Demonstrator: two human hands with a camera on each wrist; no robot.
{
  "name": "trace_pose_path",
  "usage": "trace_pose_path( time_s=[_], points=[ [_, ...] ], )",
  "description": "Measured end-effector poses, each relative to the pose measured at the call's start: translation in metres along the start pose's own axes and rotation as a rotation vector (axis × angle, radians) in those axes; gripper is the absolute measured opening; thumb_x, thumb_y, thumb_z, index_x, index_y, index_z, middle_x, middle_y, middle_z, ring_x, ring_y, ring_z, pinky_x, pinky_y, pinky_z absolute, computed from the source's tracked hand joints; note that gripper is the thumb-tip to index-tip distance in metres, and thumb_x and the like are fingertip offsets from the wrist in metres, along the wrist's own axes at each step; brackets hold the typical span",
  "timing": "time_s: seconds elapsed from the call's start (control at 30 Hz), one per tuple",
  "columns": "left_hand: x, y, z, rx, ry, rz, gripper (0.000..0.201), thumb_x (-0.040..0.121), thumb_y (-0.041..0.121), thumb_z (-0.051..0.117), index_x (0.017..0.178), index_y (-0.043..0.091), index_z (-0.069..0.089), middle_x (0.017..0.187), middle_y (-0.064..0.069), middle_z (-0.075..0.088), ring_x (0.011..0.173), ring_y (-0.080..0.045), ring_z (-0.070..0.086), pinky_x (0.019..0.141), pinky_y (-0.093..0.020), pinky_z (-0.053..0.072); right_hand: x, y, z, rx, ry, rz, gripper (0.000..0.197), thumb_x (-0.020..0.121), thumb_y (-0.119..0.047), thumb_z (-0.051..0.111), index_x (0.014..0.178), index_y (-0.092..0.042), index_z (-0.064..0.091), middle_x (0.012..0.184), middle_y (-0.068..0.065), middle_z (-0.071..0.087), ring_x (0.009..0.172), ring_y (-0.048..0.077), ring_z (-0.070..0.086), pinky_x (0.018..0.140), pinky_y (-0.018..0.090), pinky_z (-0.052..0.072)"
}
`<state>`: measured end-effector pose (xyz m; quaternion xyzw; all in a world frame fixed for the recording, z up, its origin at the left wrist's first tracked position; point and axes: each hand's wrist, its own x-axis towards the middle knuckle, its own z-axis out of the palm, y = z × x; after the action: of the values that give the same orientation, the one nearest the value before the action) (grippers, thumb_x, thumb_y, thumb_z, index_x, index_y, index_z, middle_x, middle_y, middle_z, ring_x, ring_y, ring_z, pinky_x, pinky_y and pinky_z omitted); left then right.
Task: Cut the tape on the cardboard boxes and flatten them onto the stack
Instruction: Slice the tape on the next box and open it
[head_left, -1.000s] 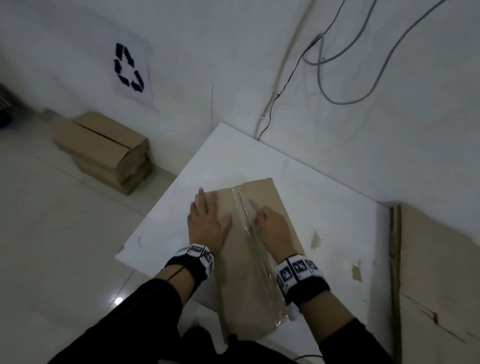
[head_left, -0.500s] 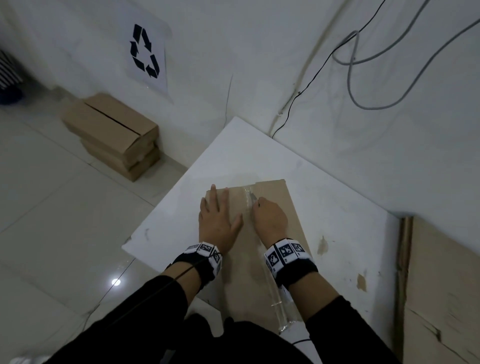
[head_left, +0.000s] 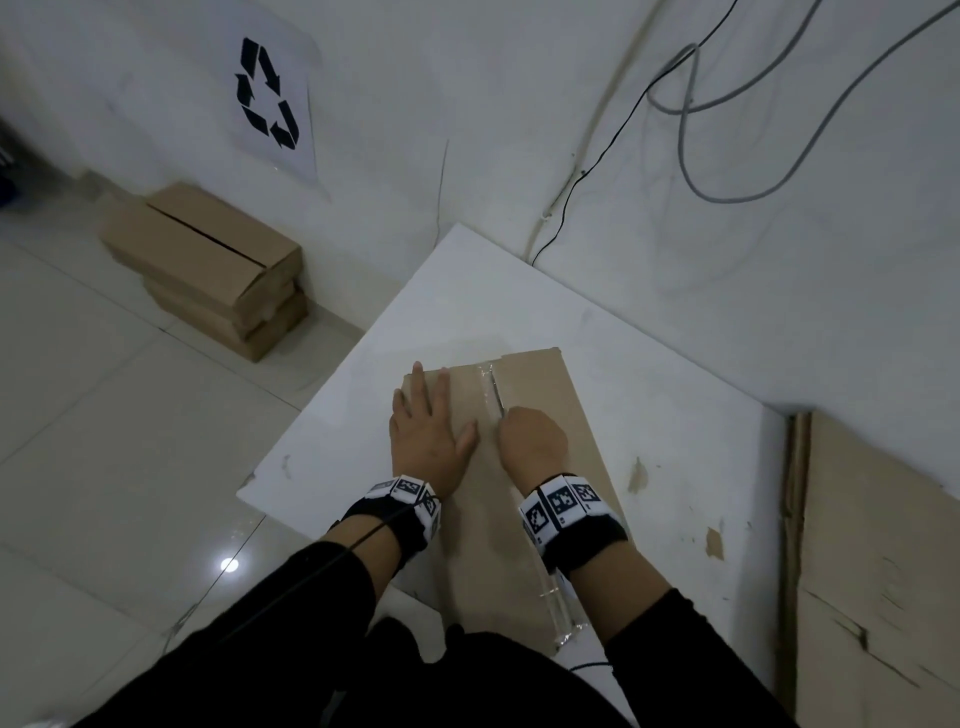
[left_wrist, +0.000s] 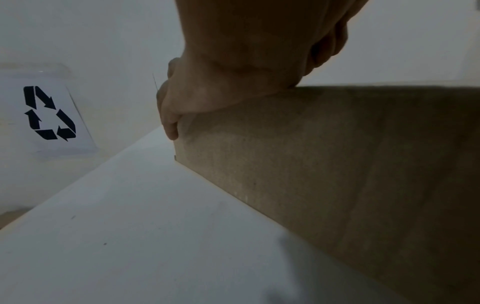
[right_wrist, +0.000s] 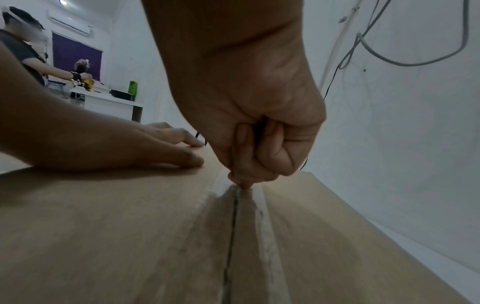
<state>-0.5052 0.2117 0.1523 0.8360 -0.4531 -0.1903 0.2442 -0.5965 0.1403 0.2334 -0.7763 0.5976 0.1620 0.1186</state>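
While our left hand (head_left: 427, 427) lies flat, fingers (right_wrist: 182, 134) straight, pinning brown cardboard box (head_left: 550, 395) on white counter (head_left: 467, 291), right hand (head_left: 531, 439) fists thin blade (head_left: 497, 397) in clear tape seam (right_wrist: 261, 207). Cutting step; next, steady pull along seam.

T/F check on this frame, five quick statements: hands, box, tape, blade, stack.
1. The left hand lies flat on the brown cardboard box. True.
2. The right hand is open and holds nothing. False: it grips a thin metal blade.
3. The blade sits on the clear tape strip along the box's centre seam. True.
4. The box stands on the tiled floor. False: it rests on the white table.
5. The stack of brown cardboard boxes sits on the floor below the recycling sign. True.
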Motion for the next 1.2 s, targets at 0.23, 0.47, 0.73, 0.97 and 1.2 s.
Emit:
trace_pose_path(
  time_s=[0.23, 0.47, 0.73, 0.97, 1.2],
  points=[
    [-0.002, 0.000, 0.000, -0.019, 0.025, 0.000, 0.078, 0.087, 0.056, 0.034, 0.154, 0.023, 0.012, 0.161, -0.010, -0.001, 0.141, -0.044, 0.016, 0.109, -0.053, 0.027, -0.039, 0.030, 0.016, -0.084, -0.064, 0.003, 0.032, 0.099, -0.012, 0.039, 0.116, -0.012, 0.067, 0.117, 0.008, 0.067, 0.108, 0.027, 0.064, 0.077, 0.027, 0.044],
    [-0.002, 0.003, 0.007, 0.015, 0.073, -0.005, 0.072, 0.093, 0.050, 0.045, 0.153, 0.022, 0.017, 0.161, -0.013, 0.006, 0.138, -0.047, 0.023, 0.107, -0.056, 0.031, -0.083, 0.059, 0.041, -0.181, -0.130, 0.025, 0.030, 0.097, -0.005, 0.043, 0.114, -0.010, 0.067, 0.114, 0.006, 0.068, 0.105, 0.023, 0.066, 0.069, 0.027, 0.041],
    [0.003, 0.001, 0.008, 0.049, 0.039, -0.006, 0.072, 0.095, 0.052, 0.039, 0.153, 0.021, 0.011, 0.161, -0.014, 0.000, 0.140, -0.048, 0.016, 0.113, -0.054, 0.022, -0.123, 0.085, 0.053, -0.178, -0.083, 0.025, 0.028, 0.096, -0.004, 0.042, 0.107, -0.011, 0.067, 0.108, 0.005, 0.070, 0.100, 0.023, 0.068, 0.067, 0.027, 0.039],
    [0.002, 0.002, 0.007, 0.060, 0.041, -0.013, 0.071, 0.095, 0.049, 0.039, 0.153, 0.018, 0.013, 0.160, -0.015, 0.002, 0.139, -0.050, 0.018, 0.110, -0.056, 0.025, -0.139, 0.092, 0.060, -0.135, -0.134, 0.040, 0.028, 0.096, -0.002, 0.043, 0.103, -0.011, 0.069, 0.106, 0.005, 0.070, 0.097, 0.022, 0.068, 0.051, 0.023, 0.030],
    [0.002, 0.004, 0.006, 0.061, 0.021, -0.017, 0.071, 0.096, 0.047, 0.040, 0.153, 0.017, 0.012, 0.160, -0.016, 0.000, 0.137, -0.053, 0.019, 0.110, -0.057, 0.026, -0.174, 0.112, 0.064, -0.104, -0.099, 0.057, 0.063, 0.065, -0.001, 0.075, 0.054, -0.021, 0.017, 0.052, -0.005, 0.038, 0.054, 0.017, 0.056, 0.043, 0.019, 0.007]
  ],
)
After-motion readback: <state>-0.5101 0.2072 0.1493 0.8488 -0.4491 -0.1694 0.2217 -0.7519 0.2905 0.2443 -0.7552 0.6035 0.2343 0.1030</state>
